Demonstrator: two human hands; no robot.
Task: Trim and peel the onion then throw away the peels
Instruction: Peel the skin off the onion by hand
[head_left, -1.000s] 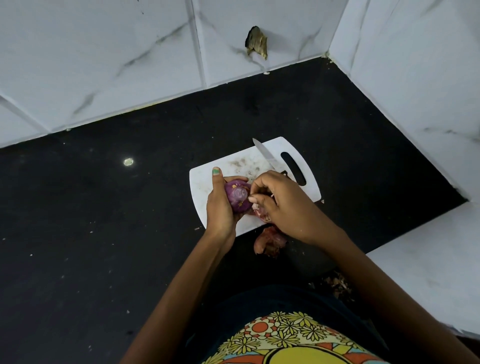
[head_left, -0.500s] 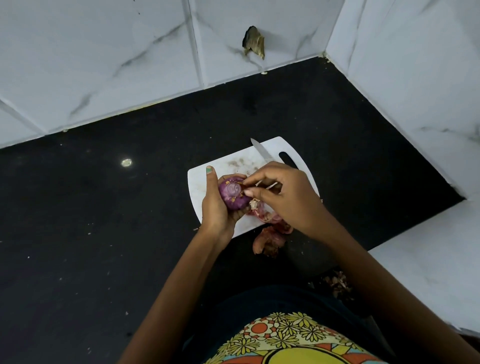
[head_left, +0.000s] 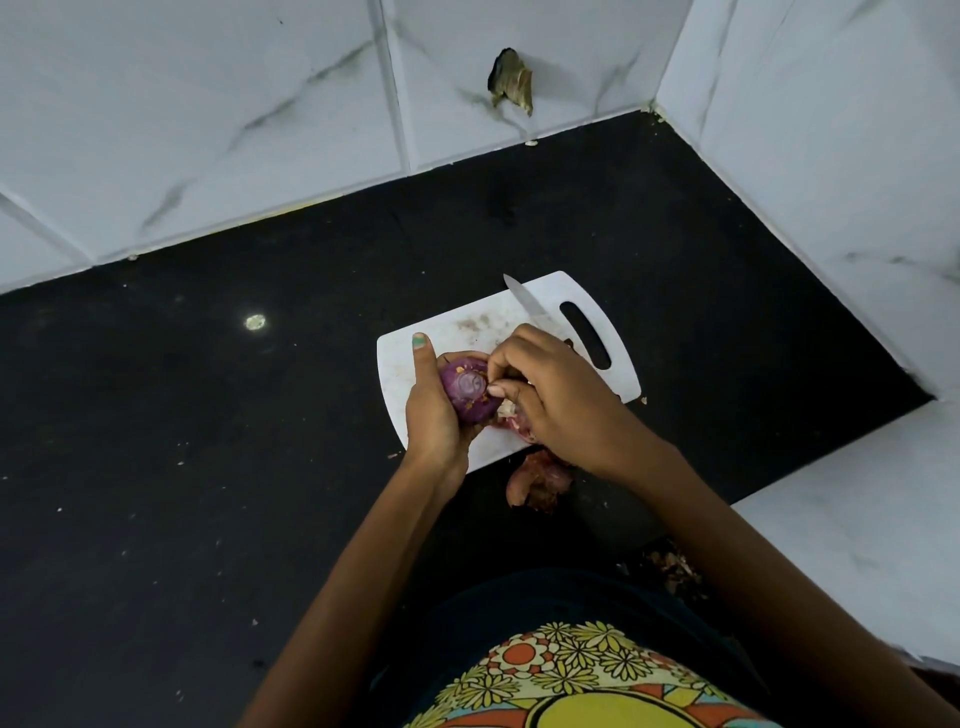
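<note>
While the round purple onion (head_left: 466, 389) is gripped by the left hand (head_left: 435, 415) over the white plastic cutting board (head_left: 452, 332) on the black bench (head_left: 208, 415), its skin is pinched by the right hand (head_left: 558, 400).

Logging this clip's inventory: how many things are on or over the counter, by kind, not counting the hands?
Onion: 1
Knife: 1
Cutting board: 1
Peel pile on the counter beside the board: 1
Total: 4
</note>
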